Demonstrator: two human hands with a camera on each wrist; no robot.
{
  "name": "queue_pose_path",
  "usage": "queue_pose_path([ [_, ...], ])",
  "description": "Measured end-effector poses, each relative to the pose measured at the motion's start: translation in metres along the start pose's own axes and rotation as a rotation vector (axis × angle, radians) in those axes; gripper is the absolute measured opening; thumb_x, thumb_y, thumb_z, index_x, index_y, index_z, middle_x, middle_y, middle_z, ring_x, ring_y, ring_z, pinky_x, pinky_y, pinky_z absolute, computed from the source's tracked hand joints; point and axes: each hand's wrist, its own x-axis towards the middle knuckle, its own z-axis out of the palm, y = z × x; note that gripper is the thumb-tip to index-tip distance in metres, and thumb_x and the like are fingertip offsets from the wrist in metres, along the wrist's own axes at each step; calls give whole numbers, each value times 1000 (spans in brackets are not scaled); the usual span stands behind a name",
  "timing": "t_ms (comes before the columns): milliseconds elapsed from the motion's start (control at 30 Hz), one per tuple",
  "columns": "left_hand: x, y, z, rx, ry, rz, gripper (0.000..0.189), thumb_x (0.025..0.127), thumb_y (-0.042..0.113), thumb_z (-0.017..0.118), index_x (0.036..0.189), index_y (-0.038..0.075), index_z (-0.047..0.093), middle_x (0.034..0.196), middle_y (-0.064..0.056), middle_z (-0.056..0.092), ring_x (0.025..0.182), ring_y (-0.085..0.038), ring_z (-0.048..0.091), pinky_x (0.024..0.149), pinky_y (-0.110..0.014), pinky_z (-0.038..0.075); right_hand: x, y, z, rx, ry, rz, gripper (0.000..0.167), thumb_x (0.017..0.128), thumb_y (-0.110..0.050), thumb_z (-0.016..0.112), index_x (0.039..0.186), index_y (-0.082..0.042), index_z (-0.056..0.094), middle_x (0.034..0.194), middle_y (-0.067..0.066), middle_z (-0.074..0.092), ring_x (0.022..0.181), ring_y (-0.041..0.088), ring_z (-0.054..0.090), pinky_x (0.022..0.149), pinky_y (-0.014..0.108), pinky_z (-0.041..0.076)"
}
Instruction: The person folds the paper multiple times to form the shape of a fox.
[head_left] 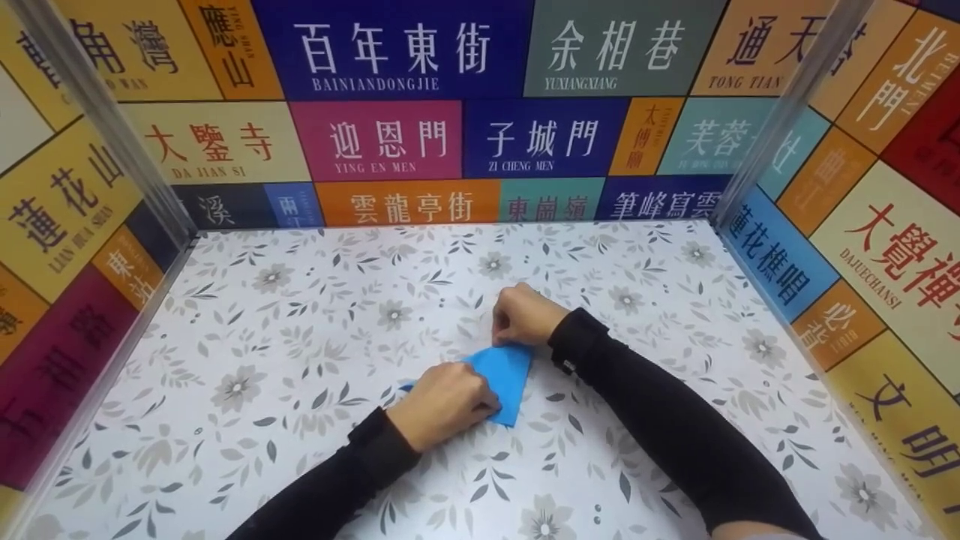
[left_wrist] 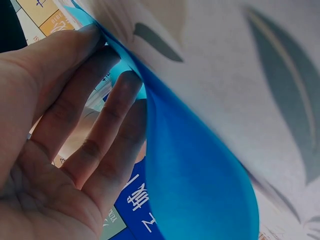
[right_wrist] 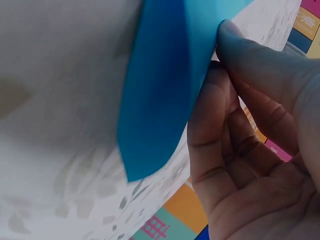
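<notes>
A sheet of blue paper [head_left: 510,379], partly bent over itself, lies on the flower-patterned tabletop between both hands. My left hand [head_left: 444,401] is over its lower left part, fingers curled; in the left wrist view the thumb and fingertips [left_wrist: 131,80] meet the edge of the paper [left_wrist: 200,180], which bulges up in a curve. At the paper's upper edge my right hand [head_left: 525,315] pinches it. The right wrist view shows the thumb [right_wrist: 231,30] and index finger against the rim of the raised blue paper [right_wrist: 155,100]. Part of the sheet is hidden under the left hand.
The white tabletop [head_left: 322,330] carries grey flowers and leaves. Panels of coloured blocks with Chinese writing, such as the back panel [head_left: 390,142], stand along the back, left and right. Clear strips [head_left: 780,112] run up the corners.
</notes>
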Motion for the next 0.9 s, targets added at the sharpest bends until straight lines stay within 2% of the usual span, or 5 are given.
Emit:
queue_pose_path([
  [133, -1, 0, 1, 9, 11, 2, 18, 95, 13, 92, 83, 26, 89, 80, 8, 82, 78, -17, 78, 74, -39, 68, -3, 1, -1, -2, 13, -3, 11, 85, -7, 100, 86, -5, 90, 80, 9, 86, 69, 17, 74, 69, 29, 61],
  [267, 1, 0, 0, -8, 7, -4, 19, 96, 13, 92, 82, 25, 89, 80, 7, 83, 77, -16, 77, 74, -38, 68, -3, 1, -4, -3, 11, -2, 11, 86, -8, 100, 87, -5, 90, 81, 9, 86, 71, 19, 75, 71, 32, 63],
  [400, 1, 0, 0, -17, 4, -5, 16, 97, 14, 92, 86, 25, 91, 83, 6, 85, 80, -18, 80, 76, -38, 69, -6, 6, -7, -14, 20, 8, 11, 86, -7, 101, 86, -4, 90, 81, 10, 86, 73, 23, 77, 73, 36, 65],
  [633, 1, 0, 0, -17, 4, -4, 11, 98, 17, 93, 91, 25, 94, 89, 5, 88, 84, -20, 84, 80, -39, 71, -12, 16, -8, -3, 26, 35, 11, 90, -8, 99, 88, -3, 89, 82, 10, 86, 72, 20, 76, 72, 34, 63],
  [900, 2, -1, 0, -18, -7, -4, 14, 99, 15, 91, 89, 25, 92, 85, 5, 86, 81, -18, 82, 78, -38, 70, -19, 29, -10, -54, 65, 42, 14, 90, -10, 99, 87, -2, 88, 81, 11, 86, 73, 27, 78, 78, 45, 66],
])
